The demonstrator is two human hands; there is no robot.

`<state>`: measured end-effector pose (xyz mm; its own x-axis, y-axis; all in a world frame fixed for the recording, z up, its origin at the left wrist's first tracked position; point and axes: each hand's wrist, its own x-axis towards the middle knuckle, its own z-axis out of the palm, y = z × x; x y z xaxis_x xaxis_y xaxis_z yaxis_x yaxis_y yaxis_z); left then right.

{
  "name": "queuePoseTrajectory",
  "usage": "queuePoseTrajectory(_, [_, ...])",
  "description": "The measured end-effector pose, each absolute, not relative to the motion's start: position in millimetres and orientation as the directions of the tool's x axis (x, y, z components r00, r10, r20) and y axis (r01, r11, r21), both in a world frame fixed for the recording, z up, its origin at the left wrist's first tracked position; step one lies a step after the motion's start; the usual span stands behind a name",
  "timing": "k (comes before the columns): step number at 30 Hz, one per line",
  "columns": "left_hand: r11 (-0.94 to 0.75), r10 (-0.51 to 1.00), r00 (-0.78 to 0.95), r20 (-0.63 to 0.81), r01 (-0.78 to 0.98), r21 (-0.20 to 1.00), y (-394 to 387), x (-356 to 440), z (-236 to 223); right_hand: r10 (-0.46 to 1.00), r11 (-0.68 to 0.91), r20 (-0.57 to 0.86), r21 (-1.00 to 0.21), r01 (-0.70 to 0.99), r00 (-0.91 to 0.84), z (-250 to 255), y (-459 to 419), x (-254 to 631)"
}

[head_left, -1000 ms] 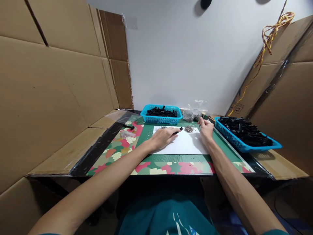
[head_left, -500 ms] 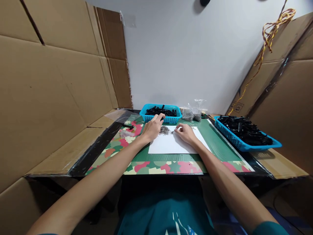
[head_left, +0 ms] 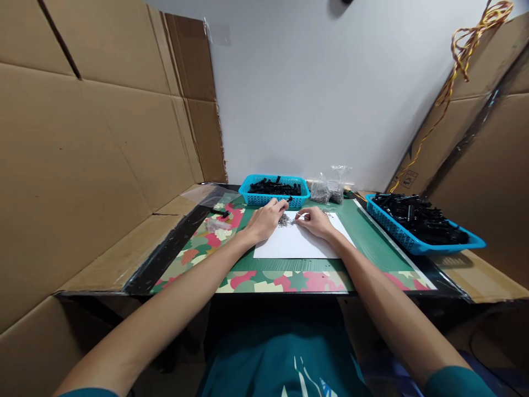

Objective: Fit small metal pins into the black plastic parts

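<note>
My left hand (head_left: 268, 219) is closed on a small black plastic piece (head_left: 290, 199), only its end showing beyond the fingertips. My right hand (head_left: 316, 221) is pinched on a thin, light-coloured, stick-like thing (head_left: 299, 216), too small to name surely. Between the hands, a pile of tiny metal parts (head_left: 285, 220) lies on a white sheet (head_left: 297, 246); my left hand hides part of it. More tiny parts are scattered behind my right hand.
Behind the sheet stands a blue basket (head_left: 256, 200) of black pieces. A second, fuller blue basket (head_left: 397, 230) sits at the right. Clear bags (head_left: 320, 192) of small parts stand by the wall. Cardboard panels (head_left: 103, 138) flank the table. A loose black piece (head_left: 220, 213) lies left.
My left hand has come nearer to my right, its black piece moving right and slightly down. My right hand keeps its pinch. The whole view has shifted a little.
</note>
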<state>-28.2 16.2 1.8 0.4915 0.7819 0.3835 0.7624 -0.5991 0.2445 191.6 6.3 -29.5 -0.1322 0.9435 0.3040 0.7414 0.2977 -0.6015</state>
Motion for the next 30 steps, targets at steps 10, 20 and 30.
queuePoseTrajectory(10, [-0.636,0.763,0.552,0.336,0.735,0.237,12,-26,1,0.924,0.318,0.365,-0.573,0.755,-0.112,-33,2,188])
queuePoseTrajectory(20, [-0.646,0.758,0.561,0.334,0.717,0.261,6,-25,2,0.895,0.432,0.426,-0.748,0.504,-0.135,-30,-4,183])
queuePoseTrajectory(30, [-0.630,0.763,0.545,0.347,0.747,0.212,8,-25,-2,0.910,0.412,0.382,-0.776,0.478,-0.165,-29,-5,185])
